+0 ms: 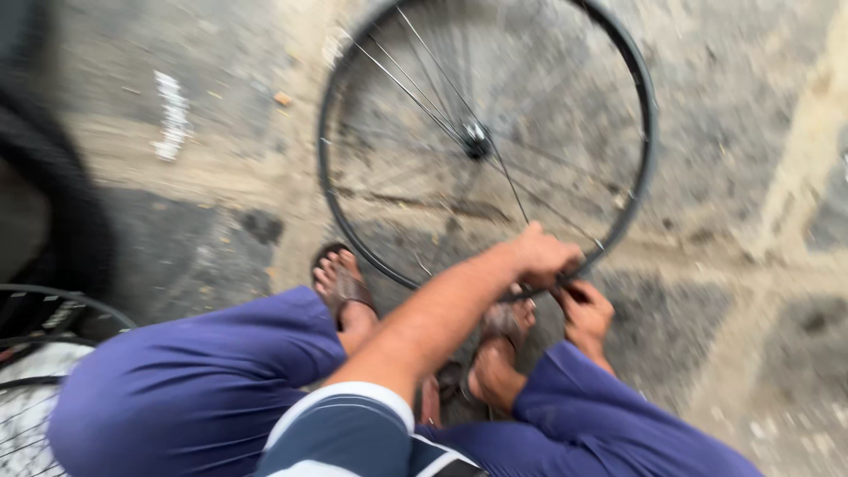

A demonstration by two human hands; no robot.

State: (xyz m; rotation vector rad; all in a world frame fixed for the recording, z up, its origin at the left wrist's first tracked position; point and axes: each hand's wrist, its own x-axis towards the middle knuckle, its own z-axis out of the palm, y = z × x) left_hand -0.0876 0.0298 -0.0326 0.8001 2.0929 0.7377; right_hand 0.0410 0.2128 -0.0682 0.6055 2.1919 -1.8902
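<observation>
Fingers of the left hand [543, 254] curl over the near rim of the wheel [488, 141]; the right hand [585, 309], just below, pinches the same spot (blur hides any small part). Beyond the fingers, spokes fan to the hub [477, 140]. Seemingly rim work, calling for a steady hold.

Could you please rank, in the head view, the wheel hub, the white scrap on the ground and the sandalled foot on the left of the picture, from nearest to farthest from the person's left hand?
From the left hand on the wheel's lower rim:
1. Wheel hub, above it, at the spokes' centre.
2. Sandalled foot, to its left, below the rim.
3. White scrap, far upper left on the ground.
</observation>
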